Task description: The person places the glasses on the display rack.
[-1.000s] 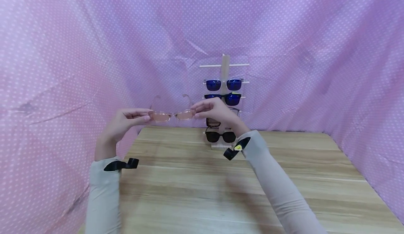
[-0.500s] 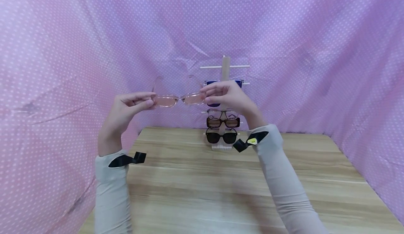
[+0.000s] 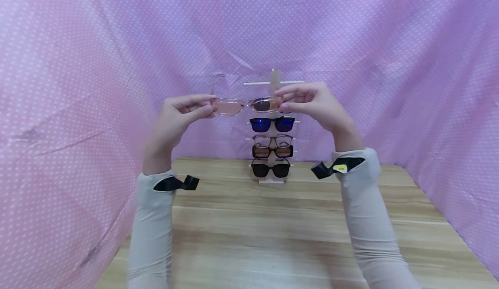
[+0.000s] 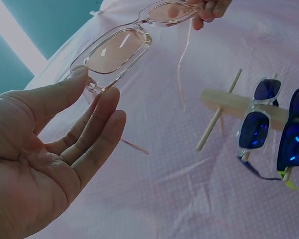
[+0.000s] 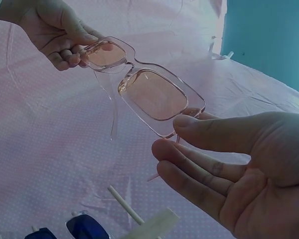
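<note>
Clear-framed sunglasses with pale orange lenses point(image 3: 228, 107) are held up in the air, their temples unfolded and pointing away. At one outer corner of the frame, my left hand point(image 3: 183, 118) pinches it between thumb and fingers. My right hand point(image 3: 317, 107) pinches the opposite corner. Behind the right lens stands a wooden glasses rack point(image 3: 275, 77), whose top rod point(image 3: 292, 82) carries no glasses. In the left wrist view, the sunglasses point(image 4: 117, 52) are apart from the rack point(image 4: 229, 103). Sunglasses with blue lenses and a clear frame point(image 4: 254, 130) hang on the rod below, mostly hidden in the head view.
Lower on the rack hang dark-framed blue sunglasses point(image 3: 271, 125), thin-framed glasses point(image 3: 273, 141), brown sunglasses point(image 3: 272, 151) and black sunglasses point(image 3: 270, 170). The rack stands at the back of a wooden table point(image 3: 249, 224). Pink dotted cloth point(image 3: 195, 29) surrounds it.
Both hands have risen and moved right with the orange-lensed sunglasses, from left of the rack to in front of its upper part. The lower glasses have come back into sight.
</note>
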Available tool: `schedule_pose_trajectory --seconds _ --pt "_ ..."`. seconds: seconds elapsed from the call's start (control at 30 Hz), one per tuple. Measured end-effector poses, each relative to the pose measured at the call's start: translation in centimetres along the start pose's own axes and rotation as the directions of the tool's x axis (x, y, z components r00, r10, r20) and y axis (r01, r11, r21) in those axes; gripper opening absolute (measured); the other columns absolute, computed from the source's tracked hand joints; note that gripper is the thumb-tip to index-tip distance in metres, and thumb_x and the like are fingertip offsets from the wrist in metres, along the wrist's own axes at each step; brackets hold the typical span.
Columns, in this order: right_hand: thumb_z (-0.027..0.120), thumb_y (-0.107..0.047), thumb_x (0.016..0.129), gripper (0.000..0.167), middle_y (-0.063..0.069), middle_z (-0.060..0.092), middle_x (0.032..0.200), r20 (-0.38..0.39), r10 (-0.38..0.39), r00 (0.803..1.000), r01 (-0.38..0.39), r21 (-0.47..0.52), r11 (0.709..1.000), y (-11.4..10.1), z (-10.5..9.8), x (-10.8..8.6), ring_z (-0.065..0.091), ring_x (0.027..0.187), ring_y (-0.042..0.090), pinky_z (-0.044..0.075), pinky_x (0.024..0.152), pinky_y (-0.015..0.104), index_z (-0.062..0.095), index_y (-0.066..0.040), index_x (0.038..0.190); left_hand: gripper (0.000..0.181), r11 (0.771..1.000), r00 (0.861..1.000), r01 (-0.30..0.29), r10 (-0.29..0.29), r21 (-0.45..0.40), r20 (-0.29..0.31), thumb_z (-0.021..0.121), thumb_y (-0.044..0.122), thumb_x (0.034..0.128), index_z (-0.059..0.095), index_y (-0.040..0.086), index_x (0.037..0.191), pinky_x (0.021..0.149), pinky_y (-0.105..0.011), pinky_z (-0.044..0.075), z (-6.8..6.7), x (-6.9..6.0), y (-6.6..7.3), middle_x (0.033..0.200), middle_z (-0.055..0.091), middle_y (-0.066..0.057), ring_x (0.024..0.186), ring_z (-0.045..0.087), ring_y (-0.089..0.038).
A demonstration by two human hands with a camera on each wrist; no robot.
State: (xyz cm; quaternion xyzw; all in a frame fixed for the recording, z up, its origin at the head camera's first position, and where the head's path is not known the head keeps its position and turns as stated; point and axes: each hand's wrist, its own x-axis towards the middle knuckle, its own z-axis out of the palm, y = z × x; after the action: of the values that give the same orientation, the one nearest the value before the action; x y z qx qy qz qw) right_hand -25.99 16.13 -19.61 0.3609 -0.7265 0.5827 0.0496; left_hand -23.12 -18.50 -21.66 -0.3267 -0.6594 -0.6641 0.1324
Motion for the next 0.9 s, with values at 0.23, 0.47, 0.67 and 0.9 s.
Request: schedule_pose_trajectory --seconds 0.23,0.47,0.67,0.9 --pt "0.075 0.003 0.089 0.030 0.005 0.080 0.101 -0.063 -0.007 0.998 0.011 0.066 0.998 0.4 -2.4 -1.3 0.076 0.094 0.015 0.060 0.089 0.026 0.073 0.000 0.119 0.022 1.000 1.000 -0.005 0.006 -0.011 0.029 0.069 -0.005 0.0932 0.077 0.002 0.113 0.087 -0.029 0.061 2.5 2.6 -1.2 0.093 0.078 -0.003 0.086 0.075 -0.013" --pt "0.073 0.002 0.091 0.031 0.006 0.080 0.104 -0.104 0.006 0.995 0.001 0.072 0.997 1.4 -4.1 -2.0 0.077 0.094 0.016 0.058 0.091 0.024 0.071 0.001 0.122 0.023 1.000 1.000 -0.013 0.013 -0.005 0.020 0.069 -0.004 0.0938 0.075 -0.002 0.116 0.087 -0.029 0.061 4.4 4.3 -2.8 0.095 0.078 0.000 0.085 0.074 -0.014" --pt "0.074 0.001 0.091 0.032 0.004 0.080 0.105 -0.141 0.054 0.989 -0.045 0.069 0.997 2.1 -5.0 -2.1 0.076 0.093 0.014 0.057 0.092 0.023 0.071 -0.001 0.123 0.026 1.000 1.000 -0.005 0.005 0.016 -0.002 0.067 -0.004 0.0949 0.070 -0.008 0.121 0.086 -0.027 0.061 5.6 5.4 -4.0 0.095 0.078 0.005 0.085 0.074 -0.011" --pt "0.074 -0.003 0.092 0.036 0.001 0.080 0.106 -0.180 0.113 0.977 -0.102 0.066 0.993 3.5 -5.5 -1.5 0.075 0.094 0.014 0.056 0.093 0.022 0.069 -0.002 0.127 0.030 0.998 0.997 0.024 -0.020 0.051 -0.077 0.068 -0.001 0.0953 0.067 -0.008 0.125 0.083 -0.026 0.062 6.5 6.6 -5.5 0.093 0.076 0.010 0.083 0.073 -0.007"
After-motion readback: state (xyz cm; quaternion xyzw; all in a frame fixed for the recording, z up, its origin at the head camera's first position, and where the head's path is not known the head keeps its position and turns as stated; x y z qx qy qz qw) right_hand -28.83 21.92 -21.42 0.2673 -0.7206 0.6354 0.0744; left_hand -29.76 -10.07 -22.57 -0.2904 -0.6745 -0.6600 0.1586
